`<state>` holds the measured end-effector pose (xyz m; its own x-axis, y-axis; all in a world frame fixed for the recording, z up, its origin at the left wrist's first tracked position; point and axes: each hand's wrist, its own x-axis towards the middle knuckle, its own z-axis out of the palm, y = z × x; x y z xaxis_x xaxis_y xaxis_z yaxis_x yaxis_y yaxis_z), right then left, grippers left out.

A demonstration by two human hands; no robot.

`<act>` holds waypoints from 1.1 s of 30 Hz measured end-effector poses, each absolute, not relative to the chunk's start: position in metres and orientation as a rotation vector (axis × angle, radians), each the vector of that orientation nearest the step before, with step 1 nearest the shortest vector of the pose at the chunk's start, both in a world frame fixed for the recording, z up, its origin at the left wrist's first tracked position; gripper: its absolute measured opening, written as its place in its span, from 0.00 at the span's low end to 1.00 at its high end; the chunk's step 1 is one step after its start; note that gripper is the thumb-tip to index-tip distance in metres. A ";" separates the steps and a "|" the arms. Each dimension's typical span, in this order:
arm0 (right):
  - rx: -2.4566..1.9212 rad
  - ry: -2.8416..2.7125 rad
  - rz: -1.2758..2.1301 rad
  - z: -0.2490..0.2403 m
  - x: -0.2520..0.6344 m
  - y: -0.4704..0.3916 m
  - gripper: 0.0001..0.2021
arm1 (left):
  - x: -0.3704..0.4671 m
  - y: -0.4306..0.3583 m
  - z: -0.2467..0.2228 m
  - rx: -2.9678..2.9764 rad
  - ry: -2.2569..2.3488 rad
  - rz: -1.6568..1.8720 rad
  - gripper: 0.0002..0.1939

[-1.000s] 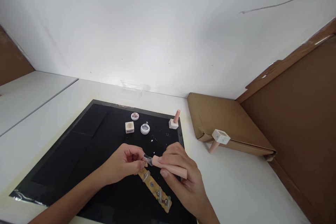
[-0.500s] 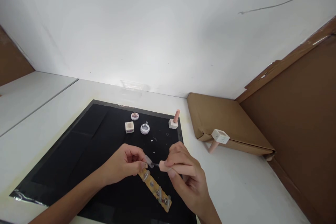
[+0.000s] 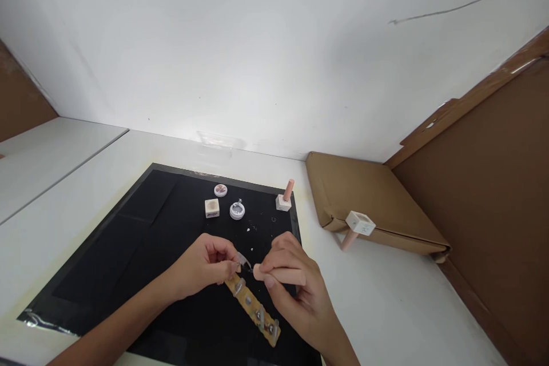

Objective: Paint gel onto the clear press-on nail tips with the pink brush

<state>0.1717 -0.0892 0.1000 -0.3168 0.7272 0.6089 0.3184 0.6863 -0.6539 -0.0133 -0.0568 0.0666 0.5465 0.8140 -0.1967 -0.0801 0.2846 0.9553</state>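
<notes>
My left hand (image 3: 212, 263) is closed in a pinch, holding a clear false nail (image 3: 244, 260) by a small base near its fingertips. My right hand (image 3: 298, 294) is wrapped round the pink cap of a nail polish brush (image 3: 281, 275). The dark brush tip reaches the false nail and seems to touch it. Below my left fingertips a yellowish strip (image 3: 253, 306) slants down to the right, bearing several more clear nails and shiny metal dots. Its upper end is partly hidden by my left hand.
On the black mat (image 3: 103, 240) stand a square white bottle (image 3: 211, 208), a small round pot (image 3: 237, 210), a round lid (image 3: 220, 190) and a pink-capped polish bottle (image 3: 283, 202). Another such bottle (image 3: 360, 223) lies tipped against the cardboard box (image 3: 369, 183) at right.
My right hand has moved slightly left, bringing the brush onto or against the false nail. My left hand has hardly moved.
</notes>
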 end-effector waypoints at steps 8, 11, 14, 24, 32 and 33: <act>-0.871 -1.850 0.551 0.100 0.171 -0.091 0.09 | -0.012 -0.057 0.070 1.095 0.813 0.696 0.08; -0.861 -1.880 0.547 0.102 0.169 -0.091 0.09 | -0.012 -0.057 0.069 1.076 0.820 0.702 0.07; -0.858 -1.888 0.536 0.103 0.169 -0.090 0.09 | -0.012 -0.057 0.066 1.061 0.808 0.712 0.06; -0.862 -1.890 0.510 0.105 0.171 -0.091 0.08 | -0.015 -0.056 0.064 1.062 0.738 0.740 0.08; -0.853 -1.894 0.504 0.105 0.171 -0.090 0.08 | -0.016 -0.056 0.064 1.067 0.728 0.760 0.12; -0.852 -1.894 0.503 0.105 0.171 -0.090 0.08 | -0.016 -0.056 0.064 1.068 0.727 0.763 0.12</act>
